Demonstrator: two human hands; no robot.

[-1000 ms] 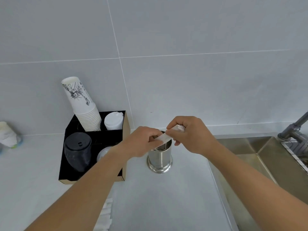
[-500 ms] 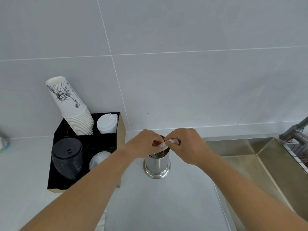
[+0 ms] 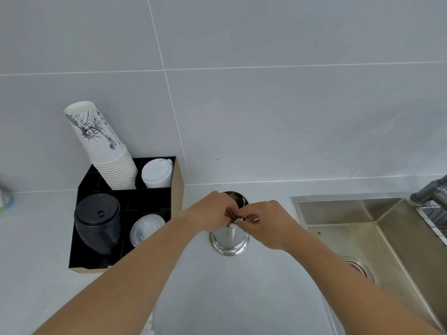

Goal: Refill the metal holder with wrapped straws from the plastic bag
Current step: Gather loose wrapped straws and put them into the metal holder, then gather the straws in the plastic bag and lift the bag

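Grey wall tiles (image 3: 266,105) fill the far half of the view, above one pale countertop (image 3: 217,286) that runs from left to right. One steel sink (image 3: 377,238) is sunk into the counter on the right, with a single drain (image 3: 358,265) in its floor and part of one grey tap (image 3: 430,192) at its far right corner. On the left stands one black compartment tray (image 3: 150,204) with a cardboard-brown outside. It holds four groups of things: one tilted stack of printed paper cups (image 3: 104,146) at its far side, one stack of white lids (image 3: 157,174) to the right of the cups, one stack of black lids (image 3: 98,221) at the near left, and one stack of clear lids (image 3: 145,228) at the near right.

Two bare forearms reach in from the near edge. The metal holder (image 3: 229,239), one upright cylinder on a flared base, stands on the counter between tray and sink. Both hands meet over its near rim. The left hand (image 3: 210,213) and the right hand (image 3: 266,221) are closed in a pinch on one small white wrapped straw (image 3: 234,224) at the holder's mouth; most of it is hidden by the fingers. No other straws can be counted.
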